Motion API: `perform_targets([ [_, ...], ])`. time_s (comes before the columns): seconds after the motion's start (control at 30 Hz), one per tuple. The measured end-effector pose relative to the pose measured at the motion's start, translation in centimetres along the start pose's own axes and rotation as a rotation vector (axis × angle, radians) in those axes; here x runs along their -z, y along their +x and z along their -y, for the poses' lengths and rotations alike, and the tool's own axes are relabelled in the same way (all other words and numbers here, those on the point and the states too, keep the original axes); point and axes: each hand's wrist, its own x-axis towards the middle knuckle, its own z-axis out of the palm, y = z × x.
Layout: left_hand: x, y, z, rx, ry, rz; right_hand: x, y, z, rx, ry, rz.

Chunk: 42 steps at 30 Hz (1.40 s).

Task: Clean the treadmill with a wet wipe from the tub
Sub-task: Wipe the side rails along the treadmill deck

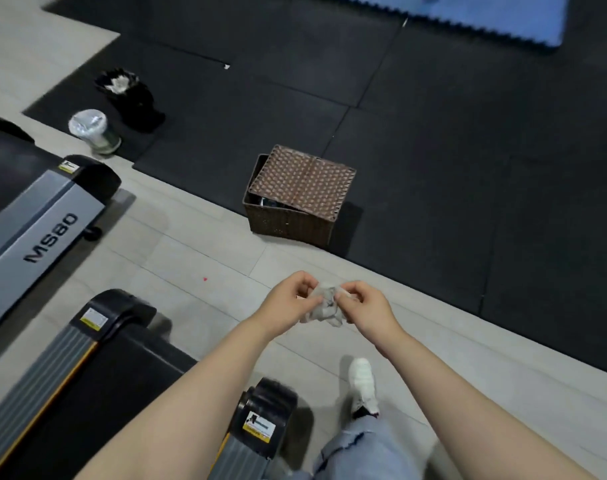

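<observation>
A crumpled, grey-soiled wet wipe point(324, 306) is held in front of me over the pale floor. My left hand point(290, 301) pinches its left side and my right hand point(362, 303) pinches its right side, fingers curled. The near treadmill point(97, 386), with a black belt and grey side rails, lies at the lower left under my left forearm. The wipe tub point(93, 130), round and pale with a white top, stands on the floor at the far left.
A second treadmill point(35, 220) marked MS80 lies at the left. A black bag point(130, 98) with white scraps inside stands behind the tub. A brown wicker basket point(295, 199) sits on the black rubber mats. My foot in a white shoe point(362, 384) is below my hands.
</observation>
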Motion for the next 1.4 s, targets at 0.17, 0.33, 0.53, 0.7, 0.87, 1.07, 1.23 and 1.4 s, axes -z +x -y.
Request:
perform_targets([
  [0.17, -0.1, 4.3, -5.1, 0.008, -0.015, -0.175, 4.6, 5.5, 5.4, -0.114, -0.028, 0.01],
  [0.33, 1.0, 7.6, -9.0, -0.05, 0.074, -0.523, 5.6, 10.3, 10.6, -0.12, 0.042, 0.103],
  [0.53, 4.3, 10.2, -10.1, -0.034, -0.061, -0.771, 0.4, 14.4, 15.9, -0.154, 0.057, 0.202],
  [0.7, 10.7, 12.3, -8.4, -0.049, 0.059, -0.834, -5.8, 18.8, 21.3, -0.263, 0.237, 0.296],
  [0.87, 20.4, 15.0, -5.8, -0.042, 0.177, -0.8, -13.1, 23.1, 27.5, -0.157, 0.118, 0.425],
  [1.07, 33.5, 16.9, -4.5, 0.013, -0.082, -0.769, -22.0, 28.4, 35.5, 0.022, -0.004, 0.488],
  [1.23, 43.0, 20.2, -4.4, 0.11, -0.415, -0.82, -29.0, 33.2, 40.8, -0.071, 0.071, 0.626],
  [1.4, 51.9, 25.3, -4.2, 0.127, -0.399, -0.723, -35.5, 39.6, 46.5, -0.028, 0.004, 0.747],
])
